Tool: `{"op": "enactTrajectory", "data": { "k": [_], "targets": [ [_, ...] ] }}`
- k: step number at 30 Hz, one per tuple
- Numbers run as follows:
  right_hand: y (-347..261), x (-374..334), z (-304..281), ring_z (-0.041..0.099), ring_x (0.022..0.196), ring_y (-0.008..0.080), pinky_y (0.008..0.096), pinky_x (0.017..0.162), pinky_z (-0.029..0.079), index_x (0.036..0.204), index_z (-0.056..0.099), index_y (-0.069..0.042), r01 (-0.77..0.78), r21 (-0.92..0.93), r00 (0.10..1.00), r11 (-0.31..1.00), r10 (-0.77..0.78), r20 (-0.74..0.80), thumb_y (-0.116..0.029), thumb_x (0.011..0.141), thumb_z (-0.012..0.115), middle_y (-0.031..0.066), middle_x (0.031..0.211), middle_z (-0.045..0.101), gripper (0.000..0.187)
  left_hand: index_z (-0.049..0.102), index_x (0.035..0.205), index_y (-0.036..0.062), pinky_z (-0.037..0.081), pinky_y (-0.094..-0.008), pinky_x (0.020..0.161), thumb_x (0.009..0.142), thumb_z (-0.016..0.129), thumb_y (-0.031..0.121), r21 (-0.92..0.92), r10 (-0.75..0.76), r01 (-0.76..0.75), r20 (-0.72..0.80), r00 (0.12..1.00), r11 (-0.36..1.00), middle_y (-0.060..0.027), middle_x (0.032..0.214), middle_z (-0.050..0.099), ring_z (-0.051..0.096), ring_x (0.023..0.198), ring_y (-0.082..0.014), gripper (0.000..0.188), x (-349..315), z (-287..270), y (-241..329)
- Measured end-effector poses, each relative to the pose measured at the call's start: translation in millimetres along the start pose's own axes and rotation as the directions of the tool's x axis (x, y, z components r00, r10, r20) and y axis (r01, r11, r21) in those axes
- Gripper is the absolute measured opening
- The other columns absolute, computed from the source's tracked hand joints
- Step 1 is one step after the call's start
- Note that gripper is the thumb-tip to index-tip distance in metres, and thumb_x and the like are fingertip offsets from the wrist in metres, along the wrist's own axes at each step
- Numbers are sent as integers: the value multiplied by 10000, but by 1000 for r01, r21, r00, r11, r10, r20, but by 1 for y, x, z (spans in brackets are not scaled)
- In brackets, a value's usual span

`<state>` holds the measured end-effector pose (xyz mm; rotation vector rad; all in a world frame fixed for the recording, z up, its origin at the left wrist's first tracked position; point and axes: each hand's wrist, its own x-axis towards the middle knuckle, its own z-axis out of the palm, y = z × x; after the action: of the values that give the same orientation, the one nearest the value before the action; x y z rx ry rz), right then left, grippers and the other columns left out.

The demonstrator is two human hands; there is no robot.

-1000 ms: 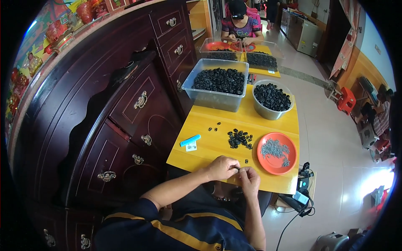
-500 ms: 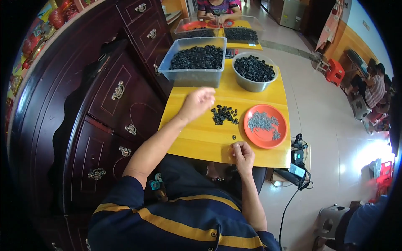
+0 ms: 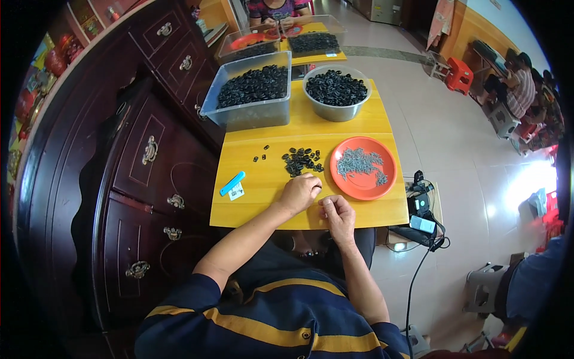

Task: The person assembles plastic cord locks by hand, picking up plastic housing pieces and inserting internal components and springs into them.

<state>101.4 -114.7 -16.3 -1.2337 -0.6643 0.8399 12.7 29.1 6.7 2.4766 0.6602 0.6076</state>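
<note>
My left hand (image 3: 301, 194) is closed in a pinch at the near edge of the small pile. A bit of a small black plastic piece (image 3: 318, 186) shows at its fingertips. Close beside it, my right hand (image 3: 339, 216) has thumb and fingers pressed together; whatever they hold is too small to make out. Just beyond both hands lies a loose pile of black oval pieces (image 3: 301, 160). An orange-red plate (image 3: 366, 192) at the right bears many tiny grey metal pins (image 3: 360, 161). A few black pieces (image 3: 263, 157) lie apart, left of the pile.
A clear rectangular bin (image 3: 254, 118) and a round tub (image 3: 336, 112), both full of black pieces, stand across the yellow table (image 3: 257, 203). A light-blue tool (image 3: 232, 183) lies at the left. Dark drawers (image 3: 161, 161) flank the table; a person sits opposite.
My left hand has come from over the table's left side down to my right hand. The lone black piece near my right hand is no longer seen there. The view has shifted.
</note>
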Motion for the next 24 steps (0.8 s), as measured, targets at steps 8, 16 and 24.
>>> {"op": "enactTrajectory", "data": {
  "k": [8,16,24],
  "targets": [
    [-11,2,4,575,706,62,206,627,482,1008,574,-31,-7,148,992,989,26,-127,-126,974,593,0,827,609,103,694,946,1,517,-369,679,871,601,62,-300,-25,20,-14,1000,954,-153,834,659,649,758,-313,134,-11,-9,29],
    [-3,8,-2,568,694,58,202,613,478,1001,553,-50,-3,199,994,980,25,-107,-119,972,593,-7,825,596,85,673,1011,-26,526,-356,696,877,584,18,-196,93,-118,-136,986,973,-145,898,646,649,791,-310,167,-20,-7,57],
    [-3,4,1,531,645,21,172,509,410,899,523,-57,49,271,991,961,-14,-130,-105,959,598,-23,761,591,107,687,990,7,523,-385,722,819,552,-26,-114,216,-210,47,975,971,-139,896,623,642,829,-310,220,-3,-19,54]
  ]
}}
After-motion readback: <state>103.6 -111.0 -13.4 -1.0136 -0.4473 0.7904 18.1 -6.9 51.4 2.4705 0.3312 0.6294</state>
